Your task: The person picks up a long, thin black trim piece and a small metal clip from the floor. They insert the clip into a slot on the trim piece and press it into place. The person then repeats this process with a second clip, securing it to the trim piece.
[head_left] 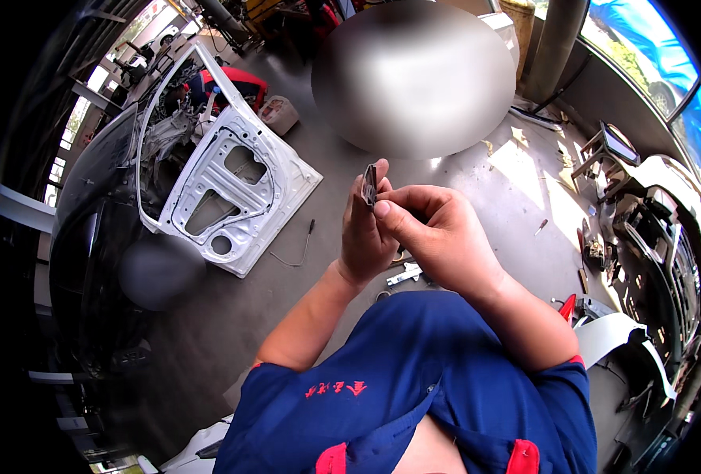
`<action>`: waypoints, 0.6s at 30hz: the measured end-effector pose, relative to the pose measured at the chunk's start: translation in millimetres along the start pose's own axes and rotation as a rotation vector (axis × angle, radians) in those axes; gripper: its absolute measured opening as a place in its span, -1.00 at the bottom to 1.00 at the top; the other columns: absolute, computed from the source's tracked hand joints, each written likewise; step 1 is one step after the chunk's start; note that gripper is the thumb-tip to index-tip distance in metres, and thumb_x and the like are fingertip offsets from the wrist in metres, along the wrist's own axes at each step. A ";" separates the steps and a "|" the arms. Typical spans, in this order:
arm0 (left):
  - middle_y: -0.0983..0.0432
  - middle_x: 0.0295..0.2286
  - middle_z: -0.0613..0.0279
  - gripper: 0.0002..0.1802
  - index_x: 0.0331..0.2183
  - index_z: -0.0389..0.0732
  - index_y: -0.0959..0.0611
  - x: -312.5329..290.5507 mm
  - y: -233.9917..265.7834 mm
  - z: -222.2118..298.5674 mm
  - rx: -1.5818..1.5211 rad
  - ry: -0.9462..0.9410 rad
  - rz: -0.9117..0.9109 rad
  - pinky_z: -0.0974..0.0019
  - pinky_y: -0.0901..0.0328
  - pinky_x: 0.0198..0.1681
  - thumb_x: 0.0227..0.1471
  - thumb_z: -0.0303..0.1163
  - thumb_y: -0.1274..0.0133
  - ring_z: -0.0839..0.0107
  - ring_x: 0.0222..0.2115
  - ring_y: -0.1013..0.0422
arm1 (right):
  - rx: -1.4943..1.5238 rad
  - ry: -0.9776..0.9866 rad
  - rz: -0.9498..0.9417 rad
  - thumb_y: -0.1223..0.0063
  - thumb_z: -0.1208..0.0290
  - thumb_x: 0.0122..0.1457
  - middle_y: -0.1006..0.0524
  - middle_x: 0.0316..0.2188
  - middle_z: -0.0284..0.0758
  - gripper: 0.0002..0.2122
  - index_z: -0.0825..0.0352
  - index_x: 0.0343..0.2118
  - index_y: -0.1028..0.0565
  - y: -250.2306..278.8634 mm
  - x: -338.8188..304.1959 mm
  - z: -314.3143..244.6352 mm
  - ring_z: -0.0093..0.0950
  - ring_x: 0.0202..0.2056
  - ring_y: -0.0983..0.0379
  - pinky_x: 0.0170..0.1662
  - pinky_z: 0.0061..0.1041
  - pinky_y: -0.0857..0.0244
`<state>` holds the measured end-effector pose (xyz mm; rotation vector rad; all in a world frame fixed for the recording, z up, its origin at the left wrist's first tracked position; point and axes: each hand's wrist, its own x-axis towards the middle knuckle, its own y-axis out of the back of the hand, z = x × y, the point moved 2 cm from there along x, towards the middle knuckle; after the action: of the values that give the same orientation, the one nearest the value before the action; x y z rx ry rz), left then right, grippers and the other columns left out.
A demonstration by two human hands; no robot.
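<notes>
Here a small dark flat part (370, 186) is pinched between the left hand (366, 233) and the right hand (433, 233), both clamped on it, fingers closed together. The part is held upright, well right of the white car door shell (240, 189) lying on the concrete floor (232, 308). A screwdriver (310, 229) is seen just beside the door's right edge.

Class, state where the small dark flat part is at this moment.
In the head view, the small dark part is near the centre, pinched between the left hand and right hand, right of the white car door lying on the floor.
</notes>
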<state>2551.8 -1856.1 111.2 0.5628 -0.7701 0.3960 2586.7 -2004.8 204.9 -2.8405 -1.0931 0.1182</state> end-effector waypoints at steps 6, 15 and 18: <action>-0.47 -0.25 0.07 -0.38 0.26 -0.22 -0.36 -4.4 -1.8 4.5 0.038 -0.087 0.016 0.23 -0.41 -0.25 0.19 -0.56 -0.07 0.22 -0.35 -0.43 | 0.224 -0.075 0.023 -0.28 0.36 0.27 -0.61 -0.40 -0.43 -0.75 0.47 -0.15 -0.63 1.7 -9.3 16.2 -0.74 -0.40 -0.44 -0.35 -0.65 -0.33; -0.48 -0.27 0.10 -0.44 0.19 -0.21 -0.44 -18.4 4.4 7.0 0.112 -0.146 -0.029 0.21 -0.40 -0.28 0.16 -0.55 -0.12 0.20 -0.34 -0.44 | 0.370 -0.259 0.014 -0.28 0.33 0.20 -0.54 -0.50 -0.47 -0.82 0.34 -0.28 -0.61 -7.3 -18.9 23.4 -0.73 -0.54 -0.31 -0.47 -0.67 -0.13; -0.48 -0.24 0.11 -0.43 0.17 -0.22 -0.45 -40.3 5.6 -5.9 -0.159 0.005 -0.077 0.22 -0.39 -0.27 0.13 -0.53 -0.18 0.21 -0.32 -0.44 | 0.528 -0.303 -0.012 -0.26 0.35 0.21 -0.51 -0.52 -0.49 -0.86 0.30 -0.32 -0.59 -12.0 -20.8 35.0 -0.72 -0.56 -0.28 -0.47 -0.65 -0.13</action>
<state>2525.6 -1853.4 79.7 0.4408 -0.7656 0.2619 2559.6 -2007.8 172.4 -2.3827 -0.9456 0.7374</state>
